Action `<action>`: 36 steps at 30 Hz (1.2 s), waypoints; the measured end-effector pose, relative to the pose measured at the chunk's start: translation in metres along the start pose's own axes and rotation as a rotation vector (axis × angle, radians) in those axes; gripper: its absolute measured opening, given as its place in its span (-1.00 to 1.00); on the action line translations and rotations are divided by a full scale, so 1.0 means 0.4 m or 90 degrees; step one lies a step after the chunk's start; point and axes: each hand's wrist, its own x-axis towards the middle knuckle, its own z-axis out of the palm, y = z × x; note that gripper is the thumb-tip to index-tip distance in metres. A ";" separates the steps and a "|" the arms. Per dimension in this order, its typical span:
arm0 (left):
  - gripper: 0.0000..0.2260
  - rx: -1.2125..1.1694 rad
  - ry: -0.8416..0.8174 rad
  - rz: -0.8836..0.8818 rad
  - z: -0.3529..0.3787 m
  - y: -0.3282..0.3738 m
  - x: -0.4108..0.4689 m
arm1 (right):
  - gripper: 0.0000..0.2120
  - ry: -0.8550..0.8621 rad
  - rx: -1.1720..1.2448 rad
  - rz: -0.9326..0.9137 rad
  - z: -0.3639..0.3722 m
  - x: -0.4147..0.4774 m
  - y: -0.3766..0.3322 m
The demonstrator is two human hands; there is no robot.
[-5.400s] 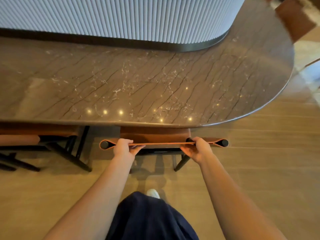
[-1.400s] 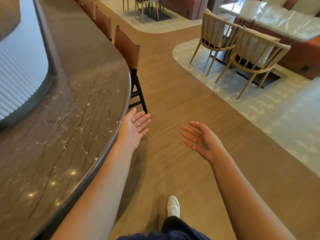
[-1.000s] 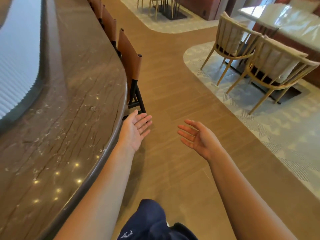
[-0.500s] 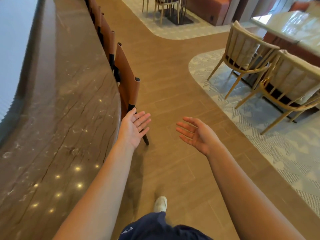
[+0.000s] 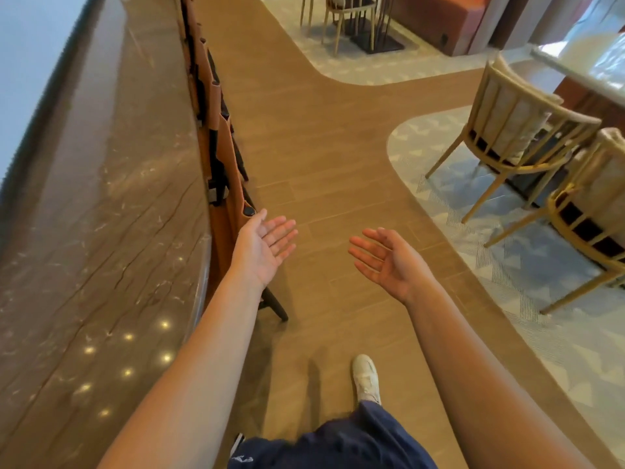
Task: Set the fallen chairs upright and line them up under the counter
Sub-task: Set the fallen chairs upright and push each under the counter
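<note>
Brown marble counter (image 5: 101,198) fills the left side, its curved edge running away from the camera, with small light spots reflected in the polish. Tucked against that edge stands a row of chairs (image 5: 230,184) with orange-brown backs and black frames, all upright and lined one behind another; one black leg (image 5: 274,305) of the nearest sticks out onto the wooden floor (image 5: 321,147). Both hands are empty, with fingers straight and spread, and are held apart over the floor. The left hand (image 5: 262,247) is palm up just beside the top corner of the nearest chair back; whether it touches cannot be told. The right hand (image 5: 389,262) hangs well clear. Below are a white shoe (image 5: 365,377) and dark blue shorts (image 5: 338,445). On the right, pale slatted armchairs (image 5: 517,130) stand on patterned flooring (image 5: 456,184) by a white table (image 5: 592,69)
</note>
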 end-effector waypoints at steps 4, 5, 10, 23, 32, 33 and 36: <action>-0.64 -0.039 0.038 0.020 0.110 0.024 0.117 | -0.79 -0.046 -0.039 0.036 -0.012 0.155 -0.123; -0.64 -0.055 0.051 0.024 0.149 0.036 0.154 | -0.80 -0.063 -0.060 0.047 -0.014 0.200 -0.168; -0.62 -0.131 0.105 0.033 0.246 0.069 0.270 | -0.80 -0.110 -0.124 0.078 -0.002 0.359 -0.310; -0.33 -0.417 0.316 0.058 0.261 0.186 0.605 | -0.82 -0.215 -0.220 0.194 0.228 0.767 -0.444; -0.27 -0.402 0.406 0.077 0.200 0.264 0.774 | -0.83 -0.289 -0.363 0.259 0.451 0.998 -0.452; -0.28 -0.400 0.420 0.079 0.192 0.266 0.782 | -0.83 -0.302 -0.378 0.268 0.474 1.018 -0.448; -0.31 -0.439 0.463 0.090 0.174 0.274 0.802 | -0.84 -0.333 -0.402 0.292 0.538 1.071 -0.440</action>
